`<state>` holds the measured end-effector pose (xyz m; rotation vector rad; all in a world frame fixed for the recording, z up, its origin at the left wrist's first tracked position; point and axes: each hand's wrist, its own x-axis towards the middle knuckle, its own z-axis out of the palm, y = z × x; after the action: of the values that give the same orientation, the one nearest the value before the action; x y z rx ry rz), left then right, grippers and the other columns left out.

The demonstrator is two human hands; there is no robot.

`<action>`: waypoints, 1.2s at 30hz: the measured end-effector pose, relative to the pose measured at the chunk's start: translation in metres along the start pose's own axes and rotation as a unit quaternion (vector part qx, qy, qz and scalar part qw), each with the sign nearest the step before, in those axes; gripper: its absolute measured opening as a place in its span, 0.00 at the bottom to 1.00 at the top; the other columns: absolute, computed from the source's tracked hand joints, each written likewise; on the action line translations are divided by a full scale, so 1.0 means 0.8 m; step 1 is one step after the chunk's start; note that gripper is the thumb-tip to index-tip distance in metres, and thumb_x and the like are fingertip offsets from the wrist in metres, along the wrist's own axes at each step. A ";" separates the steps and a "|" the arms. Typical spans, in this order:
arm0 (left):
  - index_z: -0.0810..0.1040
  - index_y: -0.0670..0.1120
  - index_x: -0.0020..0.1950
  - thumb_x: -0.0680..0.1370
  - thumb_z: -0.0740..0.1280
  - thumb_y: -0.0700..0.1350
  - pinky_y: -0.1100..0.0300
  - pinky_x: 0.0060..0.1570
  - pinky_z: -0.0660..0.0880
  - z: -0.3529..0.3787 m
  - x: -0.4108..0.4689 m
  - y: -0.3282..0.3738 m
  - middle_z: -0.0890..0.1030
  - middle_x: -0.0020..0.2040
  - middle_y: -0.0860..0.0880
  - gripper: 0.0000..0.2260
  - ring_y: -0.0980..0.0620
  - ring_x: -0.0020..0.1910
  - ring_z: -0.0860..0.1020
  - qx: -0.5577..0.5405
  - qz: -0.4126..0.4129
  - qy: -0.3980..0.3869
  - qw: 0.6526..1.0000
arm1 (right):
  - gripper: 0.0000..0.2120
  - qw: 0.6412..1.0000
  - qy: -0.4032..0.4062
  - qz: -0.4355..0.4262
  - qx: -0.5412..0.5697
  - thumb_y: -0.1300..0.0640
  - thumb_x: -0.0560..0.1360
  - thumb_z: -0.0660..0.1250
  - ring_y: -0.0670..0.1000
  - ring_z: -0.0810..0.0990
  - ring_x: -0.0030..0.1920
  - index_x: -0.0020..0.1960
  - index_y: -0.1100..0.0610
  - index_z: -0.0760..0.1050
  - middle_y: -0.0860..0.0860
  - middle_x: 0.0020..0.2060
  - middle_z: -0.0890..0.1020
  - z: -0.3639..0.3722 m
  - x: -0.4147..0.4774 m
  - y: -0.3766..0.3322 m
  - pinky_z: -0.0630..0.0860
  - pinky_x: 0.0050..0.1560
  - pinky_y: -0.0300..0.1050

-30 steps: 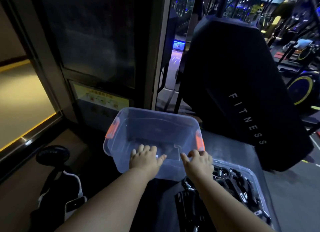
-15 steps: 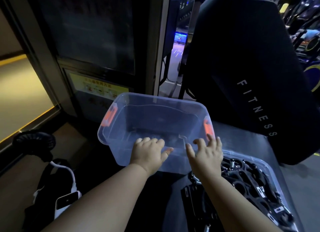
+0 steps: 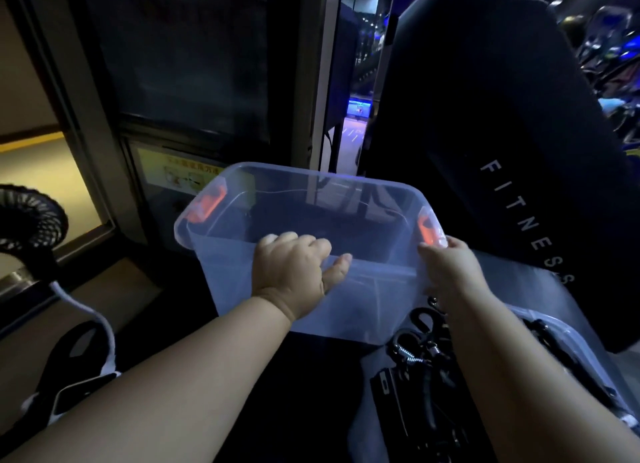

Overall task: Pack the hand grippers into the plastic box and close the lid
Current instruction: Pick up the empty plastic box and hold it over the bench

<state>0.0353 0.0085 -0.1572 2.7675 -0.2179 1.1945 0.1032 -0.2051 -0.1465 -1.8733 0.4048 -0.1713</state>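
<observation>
A clear plastic box (image 3: 242, 282) with orange side latches stands open and empty in the middle of the view. My left hand (image 3: 294, 275) grips its near rim, fingers curled over the edge and thumb along the rim. My right hand (image 3: 453, 272) holds the box's near right corner just below the right orange latch (image 3: 427, 230). Several black hand grippers (image 3: 422, 352) with metal springs lie piled at the lower right, on the clear lid (image 3: 561, 334) behind my right forearm.
A large black padded machine part marked FITNESS (image 3: 519, 151) rises right behind the box. On the left are a small black fan (image 3: 27, 220) with a white cable and a dark bag (image 3: 76, 358). A dark glass door stands behind.
The box has come nearer and tilted up toward me. My right hand slid from the near rim to the right corner by the latch. My left hand kept its grip.
</observation>
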 end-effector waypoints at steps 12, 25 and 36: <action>0.71 0.48 0.31 0.76 0.52 0.64 0.57 0.35 0.58 -0.015 -0.063 0.002 0.76 0.29 0.49 0.24 0.44 0.32 0.74 -0.003 0.072 0.087 0.994 | 0.15 0.991 -0.011 -0.111 0.079 0.53 0.69 0.65 0.62 0.82 0.45 0.53 0.61 0.77 0.62 0.47 0.81 -0.017 -0.047 0.037 0.78 0.47 0.66; 0.71 0.49 0.30 0.72 0.55 0.66 0.56 0.34 0.66 -0.045 -0.179 0.032 0.72 0.27 0.52 0.23 0.47 0.29 0.73 -0.012 0.027 0.099 0.995 | 0.29 0.990 0.022 -0.138 0.014 0.55 0.74 0.67 0.62 0.80 0.51 0.70 0.44 0.58 0.54 0.56 0.77 -0.040 -0.159 0.101 0.78 0.51 0.62; 0.72 0.48 0.33 0.70 0.68 0.63 0.55 0.38 0.65 -0.046 -0.203 0.035 0.73 0.30 0.51 0.19 0.47 0.33 0.74 -0.023 0.000 0.066 0.998 | 0.25 0.988 0.063 -0.128 -0.053 0.55 0.73 0.67 0.61 0.80 0.46 0.66 0.47 0.61 0.54 0.48 0.79 -0.039 -0.186 0.116 0.77 0.51 0.56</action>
<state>-0.1061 0.0012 -0.2493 2.6375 -0.2302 1.3499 -0.0625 -0.2060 -0.2111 -2.0225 0.2612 -0.4523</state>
